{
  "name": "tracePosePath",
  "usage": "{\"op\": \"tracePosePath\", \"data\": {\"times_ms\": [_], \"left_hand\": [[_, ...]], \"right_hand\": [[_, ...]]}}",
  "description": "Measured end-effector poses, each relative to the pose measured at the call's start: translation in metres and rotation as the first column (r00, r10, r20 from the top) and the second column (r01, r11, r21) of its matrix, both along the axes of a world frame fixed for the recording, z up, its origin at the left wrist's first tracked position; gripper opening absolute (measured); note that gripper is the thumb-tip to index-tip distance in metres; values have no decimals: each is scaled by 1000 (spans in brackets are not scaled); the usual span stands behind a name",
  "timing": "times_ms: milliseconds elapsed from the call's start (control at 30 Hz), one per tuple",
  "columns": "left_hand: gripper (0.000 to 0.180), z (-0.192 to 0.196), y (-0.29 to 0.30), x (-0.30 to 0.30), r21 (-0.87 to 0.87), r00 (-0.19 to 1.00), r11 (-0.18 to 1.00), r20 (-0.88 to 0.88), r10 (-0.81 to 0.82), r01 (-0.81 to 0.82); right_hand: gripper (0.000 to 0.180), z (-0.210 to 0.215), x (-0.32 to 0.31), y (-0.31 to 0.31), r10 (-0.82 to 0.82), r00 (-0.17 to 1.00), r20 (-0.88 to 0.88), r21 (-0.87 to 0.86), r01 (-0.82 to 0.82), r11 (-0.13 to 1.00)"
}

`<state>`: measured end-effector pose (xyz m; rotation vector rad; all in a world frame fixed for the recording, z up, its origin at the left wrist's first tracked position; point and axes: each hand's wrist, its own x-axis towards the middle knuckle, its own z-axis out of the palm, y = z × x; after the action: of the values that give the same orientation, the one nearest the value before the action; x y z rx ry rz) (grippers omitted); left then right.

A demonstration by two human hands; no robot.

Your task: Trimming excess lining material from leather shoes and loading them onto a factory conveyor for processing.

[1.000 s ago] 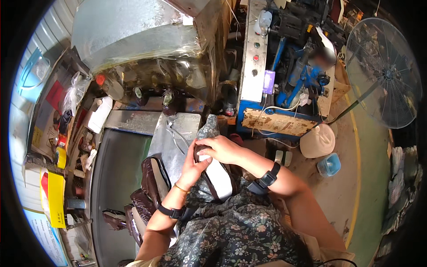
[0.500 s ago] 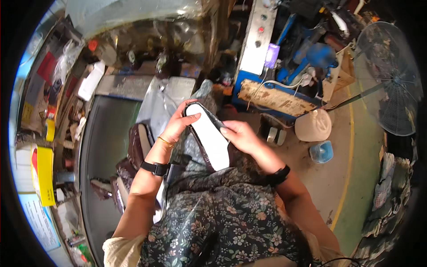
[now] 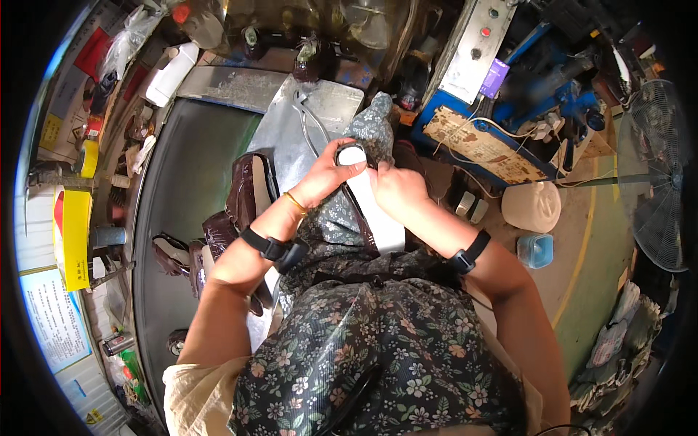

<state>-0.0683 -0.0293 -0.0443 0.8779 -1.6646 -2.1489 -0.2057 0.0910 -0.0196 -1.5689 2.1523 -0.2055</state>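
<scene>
As left fingers (image 3: 343,173) hold the shoe (image 3: 379,218), right fingers (image 3: 387,176) grip its edge

Left grip (image 3: 327,176) curled, right grip (image 3: 400,190) seemingly clenched

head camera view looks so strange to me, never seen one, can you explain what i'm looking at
There is no robot: a person works with bare hands. The picture comes from a wide fisheye camera on the person's head, looking down, so edges bend.

The left hand and right hand hold a dark shoe piece with a long white face, just above the lap. Several brown shoes lie on the dark flat surface to the left. Further ahead is a metal sheet; to the right stand a blue machine and a fan.
</scene>
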Motion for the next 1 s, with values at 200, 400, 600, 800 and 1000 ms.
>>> {"op": "tracePosePath", "data": {"times_ms": [200, 400, 600, 800, 1000], "left_hand": [[56, -7, -15, 20, 344, 896, 906, -436, -80, 248], [45, 40, 38, -3, -678, 595, 641, 695, 403, 359], [46, 16, 40, 31, -754, 809, 576, 532, 251, 317], [52, -12, 83, 33, -907, 900, 383, 11, 436, -174], [76, -40, 6, 5, -232, 933, 928, 144, 329, -292]], "right_hand": [[53, -54, -2, 47, -41, 238, 970, -36, 312, 949], [60, -43, 27, 6, -157, 704, 692, -156, 359, 920], [58, -73, 33, 11, -88, 596, 798, -236, 444, 864], [52, -51, 35, 37, 46, 683, 729, -387, 356, 851], [59, -16, -21, -5, -373, 228, 899, 299, 301, 905]]}}
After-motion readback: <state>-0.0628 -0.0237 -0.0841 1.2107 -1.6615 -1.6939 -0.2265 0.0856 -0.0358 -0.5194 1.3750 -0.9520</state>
